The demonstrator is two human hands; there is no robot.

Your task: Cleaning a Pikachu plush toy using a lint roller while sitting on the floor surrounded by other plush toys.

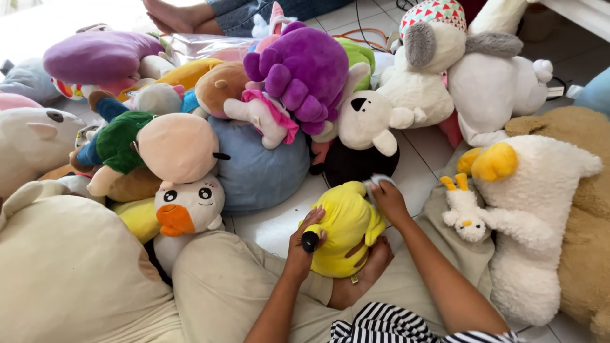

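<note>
I sit on the pale tiled floor (416,168) with a yellow plush toy (346,228) resting on my lap, against my bare foot (362,279), which props it from below. My left hand (305,244) is closed around its left flank, fingers curled onto the fabric near a small black end piece (309,241), possibly a nose or foot; I cannot tell which. My right hand (389,200) sits at the toy's upper right, fingertips pinched together on a small pale scrap (380,181), cloth or a tag; the frame does not show which. I judge the toy light, soft and fully compressible: the fabric dimples under my left fingers and the body sags over my foot. It looks fuzzy rather than slick, so slipping is unlikely, and nothing about it appears fragile except perhaps stitched-on trim. The sound place to hold it is the bulk of the body, palm around the flank as my left hand has it; small appendages would stretch under pull. Around me lie many other plush toys: a duck-faced white one (187,209) just left of my knee, a blue round cushion toy (257,165) beyond, a purple octopus-like toy (305,70) on top of the heap, and a white fleecy duck (534,203) to my right. Another person's bare feet (175,16) show at the far edge.
</note>
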